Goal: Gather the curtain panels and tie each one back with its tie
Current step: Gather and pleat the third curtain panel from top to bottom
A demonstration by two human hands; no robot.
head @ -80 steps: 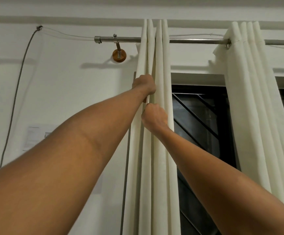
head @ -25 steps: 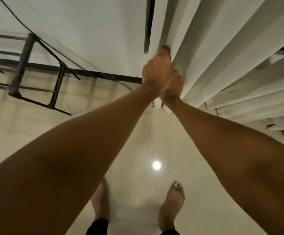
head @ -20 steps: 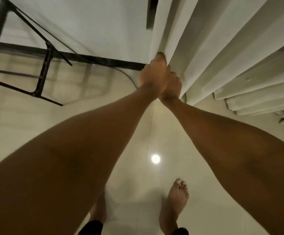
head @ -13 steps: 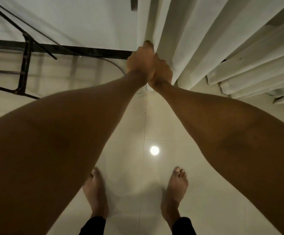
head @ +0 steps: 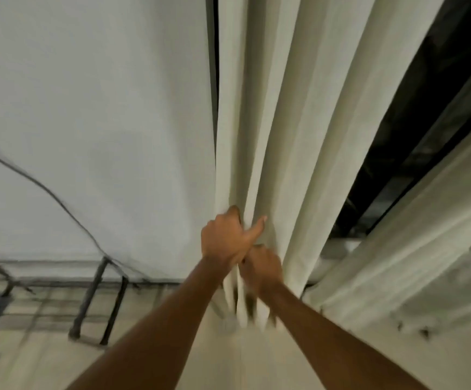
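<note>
The curtain panel [head: 285, 136] I grip is plain cream, unpatterned, with soft grey shading running down its folds. Left of it the wall [head: 102, 108] is a flat pale grey-white, crossed by a thin dark grey cable [head: 45, 190]. Right of it the window opening [head: 425, 122] shows black, and beyond that the second panel [head: 411, 249] is the same plain cream. Below and left of it a metal frame [head: 88, 302] is dark grey. The floor [head: 214, 356] beneath it is pale beige.
</note>
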